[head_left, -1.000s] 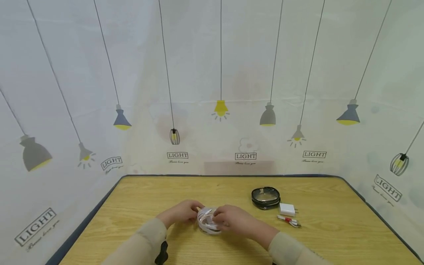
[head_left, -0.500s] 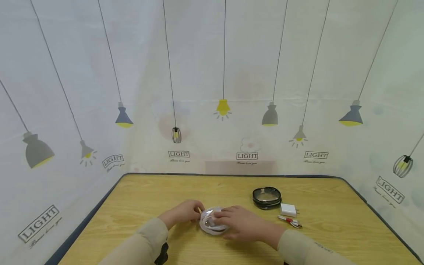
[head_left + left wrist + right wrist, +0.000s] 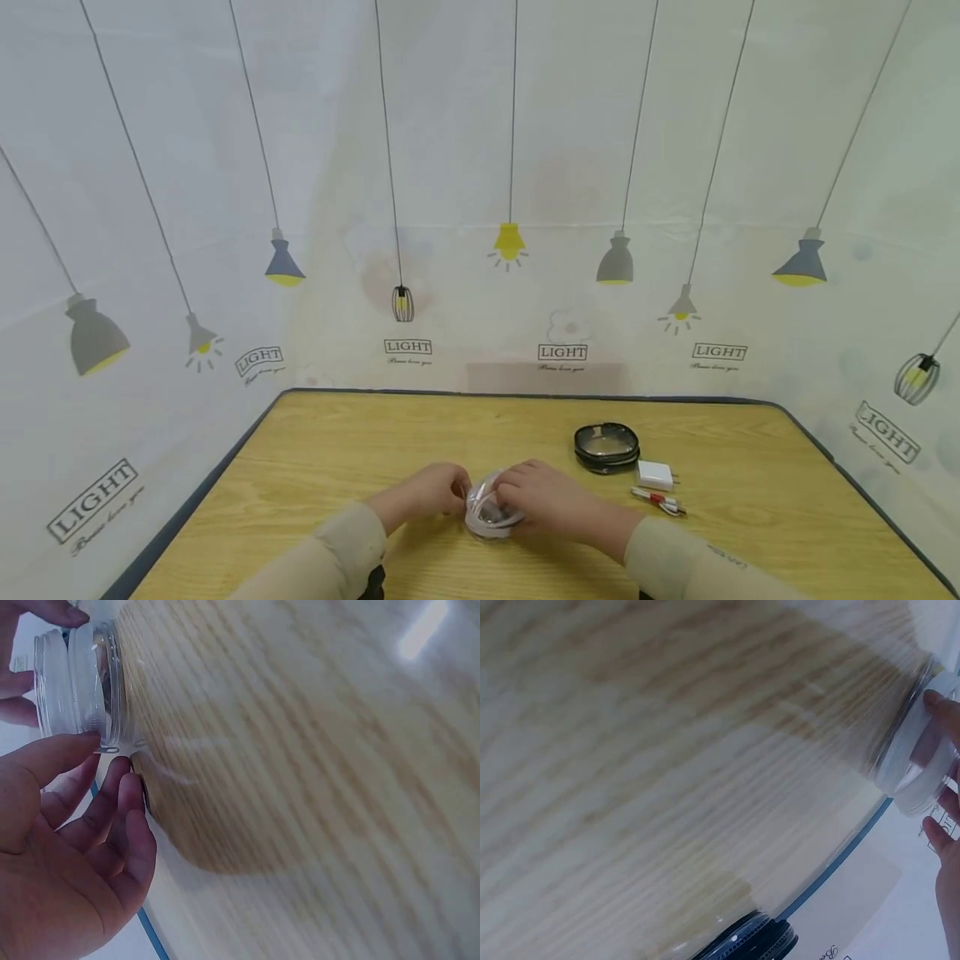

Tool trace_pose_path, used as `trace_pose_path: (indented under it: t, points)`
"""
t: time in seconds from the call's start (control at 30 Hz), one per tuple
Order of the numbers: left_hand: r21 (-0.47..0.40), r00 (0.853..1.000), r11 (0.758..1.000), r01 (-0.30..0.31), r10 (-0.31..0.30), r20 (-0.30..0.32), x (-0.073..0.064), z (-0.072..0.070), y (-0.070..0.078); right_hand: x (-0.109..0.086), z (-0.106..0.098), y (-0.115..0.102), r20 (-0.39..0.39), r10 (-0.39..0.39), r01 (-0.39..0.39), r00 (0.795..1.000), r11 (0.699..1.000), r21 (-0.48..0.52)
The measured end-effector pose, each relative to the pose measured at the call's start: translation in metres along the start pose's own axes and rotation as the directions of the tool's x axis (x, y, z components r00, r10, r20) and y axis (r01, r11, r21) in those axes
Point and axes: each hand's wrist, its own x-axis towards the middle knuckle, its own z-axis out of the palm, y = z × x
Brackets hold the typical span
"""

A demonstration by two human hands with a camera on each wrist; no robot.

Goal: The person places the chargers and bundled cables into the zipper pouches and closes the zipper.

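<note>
A small round zip pouch of clear plastic with white trim stands on the wooden table between both hands. My left hand is at its left side; in the left wrist view, thumb and curled fingers close at the pouch's edge by a small metal zip pull. From the right, my right hand grips the pouch, fingers over its top and rim. The right wrist view shows its thumb on the white band and other fingers at the far side. Something pale inside is partly hidden by the fingers.
Right of the hands lie a similar round clear pouch with black trim, a white plug charger and a short bundled white cable with a red part. A white wall sheet printed with lamps rises behind the table.
The white-trimmed pouch and my left hand have shifted slightly right. My right fingers, spread flatter over the pouch half a second ago, now bend over its top. The black-trimmed pouch, charger and cable stay put.
</note>
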Motion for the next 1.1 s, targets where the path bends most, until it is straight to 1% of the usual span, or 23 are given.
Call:
trace_pose_path:
  t: [0.13, 0.27, 0.5, 0.57, 0.7, 0.83, 0.9, 0.97, 1.03, 1.1]
  points:
    - [0.016, 1.000, 1.000, 0.016, -0.016, -0.022, -0.002, 0.004, 0.004, -0.003, -0.002, 0.003, -0.012, -0.026, 0.026, 1.000, 0.999, 0.020]
    - [0.030, 0.999, 0.999, 0.012, -0.010, -0.050, -0.004, 0.007, 0.008, -0.006, 0.002, 0.006, -0.052, -0.044, 0.044, 0.998, 0.999, -0.007]
    - [0.071, 0.995, 0.997, 0.027, -0.021, -0.094, -0.004, 0.011, 0.014, -0.008, 0.005, 0.012, -0.086, -0.032, 0.038, 0.996, 0.998, 0.058]
    - [0.083, 0.994, 0.996, 0.023, -0.014, -0.107, -0.003, 0.011, 0.015, -0.009, 0.004, 0.013, -0.081, -0.027, 0.031, 0.996, 0.998, 0.056]
    - [0.082, 0.993, 0.996, 0.020, -0.011, -0.115, -0.002, 0.011, 0.015, -0.015, 0.004, 0.017, -0.032, -0.025, 0.026, 0.999, 1.000, 0.012]
    - [0.066, 0.995, 0.997, 0.026, -0.019, -0.098, -0.003, 0.010, 0.013, -0.020, 0.003, 0.021, 0.032, -0.061, 0.062, 0.998, 0.998, -0.009]
    - [0.074, 0.996, 0.997, 0.012, -0.006, -0.088, -0.002, 0.009, 0.010, -0.022, 0.003, 0.024, 0.060, -0.078, 0.078, 0.995, 0.997, 0.004]
    - [0.082, 0.997, 0.997, -0.005, 0.011, -0.073, -0.002, 0.007, 0.008, -0.024, 0.003, 0.025, 0.089, -0.081, 0.079, 0.993, 0.996, 0.033]
    - [0.101, 0.997, 0.994, -0.032, 0.038, -0.061, -0.001, 0.006, 0.006, -0.026, 0.004, 0.027, 0.110, -0.075, 0.068, 0.991, 0.996, 0.062]
    - [0.111, 0.998, 0.993, -0.044, 0.049, -0.043, 0.000, 0.005, 0.004, -0.028, 0.004, 0.027, 0.126, -0.066, 0.054, 0.990, 0.994, 0.091]
